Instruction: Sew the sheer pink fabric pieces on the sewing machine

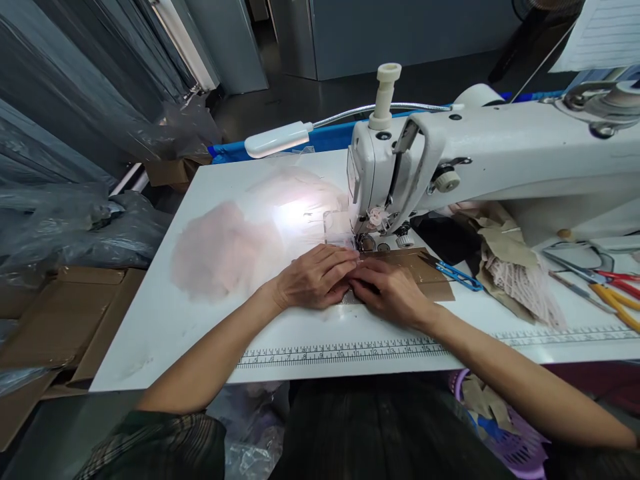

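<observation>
Sheer pale pink fabric [220,253] lies bunched on the white table, its thin layers running toward the needle area of a white sewing machine [480,150]. My left hand [317,277] is closed at the fabric's edge, just in front of the presser foot [361,243]. Right beside it, fingertips nearly touching, my right hand [393,290] pinches the fabric. Fingers cover most of what they grip. Under and beyond the right hand is a brown taped sheet [435,283], with blue thread snips [460,275] resting on its right end.
A lit lamp [277,140] reaches over the table. Fabric scraps [525,287], yellow-handled scissors [617,303] and a red-handled tool [623,283] lie at right. A printed ruler [340,351] follows the front edge. Below are a purple basket [525,450] and cardboard boxes [65,313].
</observation>
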Available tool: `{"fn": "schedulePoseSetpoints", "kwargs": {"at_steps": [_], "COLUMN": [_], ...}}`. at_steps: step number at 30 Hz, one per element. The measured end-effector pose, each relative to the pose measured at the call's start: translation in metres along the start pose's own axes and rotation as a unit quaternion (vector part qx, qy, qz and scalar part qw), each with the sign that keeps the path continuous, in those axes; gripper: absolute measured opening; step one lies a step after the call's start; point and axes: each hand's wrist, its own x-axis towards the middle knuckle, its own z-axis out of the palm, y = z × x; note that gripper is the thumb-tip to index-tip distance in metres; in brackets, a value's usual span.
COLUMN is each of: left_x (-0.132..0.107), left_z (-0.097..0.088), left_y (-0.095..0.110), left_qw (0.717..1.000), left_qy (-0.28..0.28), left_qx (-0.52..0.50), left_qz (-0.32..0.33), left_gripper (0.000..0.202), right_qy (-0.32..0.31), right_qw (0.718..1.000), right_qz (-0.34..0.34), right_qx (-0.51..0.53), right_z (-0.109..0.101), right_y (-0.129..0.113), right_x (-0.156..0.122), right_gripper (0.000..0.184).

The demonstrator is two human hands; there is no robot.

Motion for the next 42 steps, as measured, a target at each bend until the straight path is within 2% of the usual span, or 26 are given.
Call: {"fn": "schedulePoseSetpoints", "kwargs": {"at_steps": [2, 4, 7, 9, 12, 14, 18, 22, 25, 28, 31, 34, 42], "left_x": [-0.001, -0.002, -0.003, -0.004, -0.004, -0.005, -0.009, -0.01, -0.005, 0.002, 0.006, 0.006, 0.004], "left_z": [0.004, 0.006, 0.007, 0.007, 0.007, 0.007, 0.009, 0.006, 0.002, 0.0, 0.001, 0.003, 0.004], "left_y": [0.001, 0.0, -0.001, -0.001, -0.003, -0.005, -0.009, -0.008, -0.002, 0.005, 0.009, 0.008, 0.002], "left_qw": [0.998, 0.994, 0.992, 0.992, 0.992, 0.99, 0.977, 0.96, 0.973, 0.991, 0.994, 0.994, 0.996], "left_qy": [-0.045, -0.077, -0.078, -0.058, -0.038, -0.044, -0.1, -0.154, -0.119, -0.066, -0.069, -0.075, -0.063], "left_qx": [-0.03, -0.042, -0.038, -0.039, -0.057, -0.07, -0.101, -0.114, -0.077, -0.047, -0.047, -0.043, -0.037], "left_qz": [-0.036, -0.068, -0.091, -0.102, -0.109, -0.115, -0.156, -0.203, -0.182, -0.111, -0.069, -0.061, -0.051], "left_gripper": [0.042, 0.037, 0.018, 0.015, 0.017, 0.017, 0.02, 0.021, 0.017, 0.014, 0.009, 0.011, 0.007], "right_qy": [-0.042, -0.042, 0.0, -0.01, -0.06, -0.083, -0.075, -0.055, -0.041, -0.041, -0.051, -0.059, -0.052], "right_qw": [0.998, 0.99, 0.978, 0.979, 0.986, 0.992, 0.994, 0.988, 0.988, 0.991, 0.996, 0.997, 0.997], "right_qz": [-0.006, 0.043, 0.154, 0.168, 0.136, 0.096, -0.002, -0.029, -0.035, -0.019, 0.004, 0.015, -0.004], "right_qx": [0.054, 0.128, 0.142, 0.118, 0.069, 0.016, -0.077, -0.141, -0.147, -0.123, -0.076, -0.041, -0.065], "right_z": [-0.008, -0.019, -0.037, -0.045, -0.047, -0.044, -0.03, -0.019, -0.017, -0.019, -0.021, -0.023, -0.023], "right_y": [0.003, 0.011, 0.025, 0.032, 0.034, 0.033, 0.036, 0.042, 0.042, 0.041, 0.043, 0.044, 0.038], "right_x": [0.002, 0.002, 0.003, 0.004, 0.007, 0.009, 0.006, -0.001, -0.003, -0.002, -0.001, -0.001, -0.001], "right_gripper": [0.023, 0.026, 0.033, 0.033, 0.031, 0.033, 0.037, 0.036, 0.035, 0.034, 0.035, 0.037, 0.036]}}
